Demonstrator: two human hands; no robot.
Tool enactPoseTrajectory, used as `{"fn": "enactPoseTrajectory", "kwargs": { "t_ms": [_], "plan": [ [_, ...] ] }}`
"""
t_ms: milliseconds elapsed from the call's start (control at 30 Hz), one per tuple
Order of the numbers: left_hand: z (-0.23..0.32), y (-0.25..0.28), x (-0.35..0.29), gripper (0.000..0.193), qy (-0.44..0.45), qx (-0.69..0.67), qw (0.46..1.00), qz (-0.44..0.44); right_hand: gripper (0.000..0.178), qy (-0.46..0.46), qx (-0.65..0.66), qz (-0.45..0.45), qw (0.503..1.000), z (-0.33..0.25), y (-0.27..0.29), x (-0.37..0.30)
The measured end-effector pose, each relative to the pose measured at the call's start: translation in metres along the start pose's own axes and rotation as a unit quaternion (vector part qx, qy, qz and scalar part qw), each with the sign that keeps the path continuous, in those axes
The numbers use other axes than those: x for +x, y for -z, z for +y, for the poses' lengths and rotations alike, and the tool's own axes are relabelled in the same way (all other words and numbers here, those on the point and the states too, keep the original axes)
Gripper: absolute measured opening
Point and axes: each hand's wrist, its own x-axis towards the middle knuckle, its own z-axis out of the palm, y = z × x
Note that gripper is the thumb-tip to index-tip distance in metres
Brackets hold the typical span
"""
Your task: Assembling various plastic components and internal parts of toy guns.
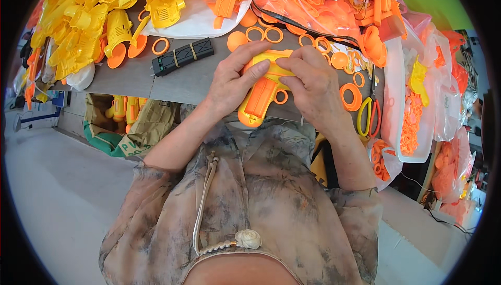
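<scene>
Both my hands are on a yellow and orange plastic toy gun [259,100] at the front edge of the table. My left hand [233,76] grips it from the left, thumb on top and fingers along the far side. The fingertips of my right hand [314,86] close on its upper right part. Its grip points down toward me, showing an orange hollow inside a yellow rim, with an orange trigger ring beside it. Part of the body is hidden under my fingers.
A black ribbed block with bands [182,56] lies left of my hands. Yellow shells [78,29] pile up far left, orange parts [323,3] at the back. Orange rings [350,96], scissors [369,115] and a white bin [391,123] are at right. A sack [151,126] stands below the table.
</scene>
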Motion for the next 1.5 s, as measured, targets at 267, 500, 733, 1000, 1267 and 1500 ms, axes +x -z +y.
{"fn": "enactPoseTrajectory", "kwargs": {
  "t_ms": [267, 500, 733, 1000, 1267, 1500],
  "plan": [
    [-0.006, -0.001, -0.002, 0.034, -0.014, 0.011, 1.0, -0.015, 0.023, 0.005, 0.015, -0.011, 1.0, 0.002, -0.001, -0.001],
    [-0.009, 0.0, 0.001, 0.033, -0.001, 0.009, 0.999, -0.036, 0.025, 0.03, -0.014, 0.05, 0.998, 0.007, 0.002, -0.008],
    [-0.007, -0.002, -0.005, 0.04, -0.002, -0.012, 1.0, -0.001, 0.014, -0.266, -0.105, 0.174, 0.942, 0.108, 0.057, -0.042],
    [-0.009, -0.001, -0.007, 0.045, -0.02, 0.057, 0.998, -0.003, 0.024, -0.297, -0.296, 0.072, 0.905, 0.114, 0.031, -0.034],
    [-0.012, -0.003, -0.007, 0.046, -0.031, 0.065, 0.997, 0.007, 0.02, -0.329, -0.337, 0.091, 0.877, 0.114, 0.025, -0.034],
    [-0.012, -0.004, -0.007, 0.046, -0.033, 0.066, 0.997, 0.006, 0.024, -0.315, -0.252, 0.106, 0.909, 0.137, 0.028, -0.033]
  ]
}}
